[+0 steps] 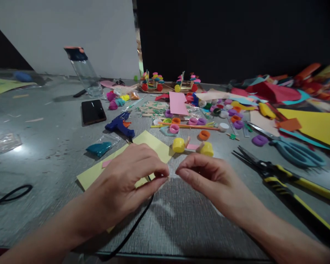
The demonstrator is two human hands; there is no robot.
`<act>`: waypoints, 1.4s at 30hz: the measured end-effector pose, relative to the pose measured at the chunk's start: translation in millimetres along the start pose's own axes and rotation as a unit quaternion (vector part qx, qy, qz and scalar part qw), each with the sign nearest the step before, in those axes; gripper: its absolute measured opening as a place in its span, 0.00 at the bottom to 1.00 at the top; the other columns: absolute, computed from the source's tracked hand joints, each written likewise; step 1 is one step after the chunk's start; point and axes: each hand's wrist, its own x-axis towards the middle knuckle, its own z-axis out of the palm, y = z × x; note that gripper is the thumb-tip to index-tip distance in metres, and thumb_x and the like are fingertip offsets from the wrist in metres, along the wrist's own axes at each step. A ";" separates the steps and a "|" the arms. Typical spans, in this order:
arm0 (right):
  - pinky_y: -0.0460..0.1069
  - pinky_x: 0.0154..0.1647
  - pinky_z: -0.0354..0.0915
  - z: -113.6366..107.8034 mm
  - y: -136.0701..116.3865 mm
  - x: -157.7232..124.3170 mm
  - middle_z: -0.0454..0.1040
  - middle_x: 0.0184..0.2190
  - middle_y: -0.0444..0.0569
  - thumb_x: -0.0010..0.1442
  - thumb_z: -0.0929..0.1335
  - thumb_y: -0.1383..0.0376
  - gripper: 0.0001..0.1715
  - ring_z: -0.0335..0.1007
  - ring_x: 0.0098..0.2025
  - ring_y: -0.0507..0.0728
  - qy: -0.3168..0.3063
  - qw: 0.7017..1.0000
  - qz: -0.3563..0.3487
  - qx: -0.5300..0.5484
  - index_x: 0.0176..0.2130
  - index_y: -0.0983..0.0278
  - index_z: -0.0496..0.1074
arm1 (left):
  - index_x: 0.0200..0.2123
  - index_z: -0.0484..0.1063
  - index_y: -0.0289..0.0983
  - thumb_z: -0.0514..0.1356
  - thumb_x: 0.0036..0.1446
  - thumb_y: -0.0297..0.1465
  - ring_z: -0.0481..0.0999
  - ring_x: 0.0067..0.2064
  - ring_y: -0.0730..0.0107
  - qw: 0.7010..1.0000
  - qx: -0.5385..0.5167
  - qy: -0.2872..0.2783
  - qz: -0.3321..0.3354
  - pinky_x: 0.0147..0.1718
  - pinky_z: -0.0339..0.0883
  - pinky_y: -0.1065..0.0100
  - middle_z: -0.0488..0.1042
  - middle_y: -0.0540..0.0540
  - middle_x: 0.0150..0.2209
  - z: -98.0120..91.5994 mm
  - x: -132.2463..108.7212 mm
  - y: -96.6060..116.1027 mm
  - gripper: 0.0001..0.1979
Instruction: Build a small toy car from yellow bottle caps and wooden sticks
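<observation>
My left hand (pixel 139 174) is over the yellow paper (pixel 155 145), its thumb and forefinger pinched together; a tiny pale bit may show at the tips, too small to name. Facing it across a small gap, my right hand (pixel 206 176) is also pinched, and what it holds, if anything, is hidden. Just beyond the right hand lie two yellow bottle caps (pixel 178 145) with a pink strip (pixel 193 147) between them. A blue glue gun (pixel 120 125) rests behind the left hand, and a black cord (pixel 137 222) runs under that hand toward the table's front edge.
Long-nosed pliers (pixel 266 170) and blue-handled scissors (pixel 297 150) lie at right. Coloured caps and rings (pixel 205 135) are strewn behind the hands. A phone (pixel 93 111), a clear bottle (pixel 85 75) and a bag of teal material (pixel 99 148) stand or lie at left. Small decorated models (pixel 154 82) are at the back.
</observation>
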 end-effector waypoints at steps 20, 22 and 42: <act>0.45 0.34 0.60 5.9 9.9 1.6 0.75 0.31 0.43 0.53 0.79 0.59 0.16 0.66 0.32 0.49 -0.127 0.959 0.096 0.234 0.36 0.64 0.75 | 0.42 0.75 0.45 0.62 0.62 0.23 0.75 0.43 0.63 0.978 -0.198 0.050 -0.033 0.45 0.70 0.57 0.76 0.48 0.36 3.5 -4.1 2.5 0.10; 0.45 0.34 0.61 6.1 8.5 1.0 0.75 0.30 0.44 0.53 0.79 0.59 0.17 0.68 0.32 0.50 -0.129 0.957 0.098 0.240 0.35 0.65 0.73 | 0.42 0.75 0.45 0.61 0.62 0.22 0.75 0.43 0.62 0.978 -0.199 0.050 -0.033 0.45 0.70 0.56 0.76 0.49 0.37 3.8 -4.7 2.9 0.11; 0.46 0.31 0.62 9.1 -14.4 -11.1 0.72 0.29 0.41 0.60 0.73 0.65 0.05 0.64 0.32 0.51 0.005 0.998 -0.050 -0.044 0.33 0.62 0.74 | 0.33 0.70 0.40 0.58 0.66 0.29 0.73 0.33 0.71 0.976 -0.164 0.019 -0.141 0.32 0.67 0.70 0.73 0.52 0.30 10.1 -2.2 16.7 0.06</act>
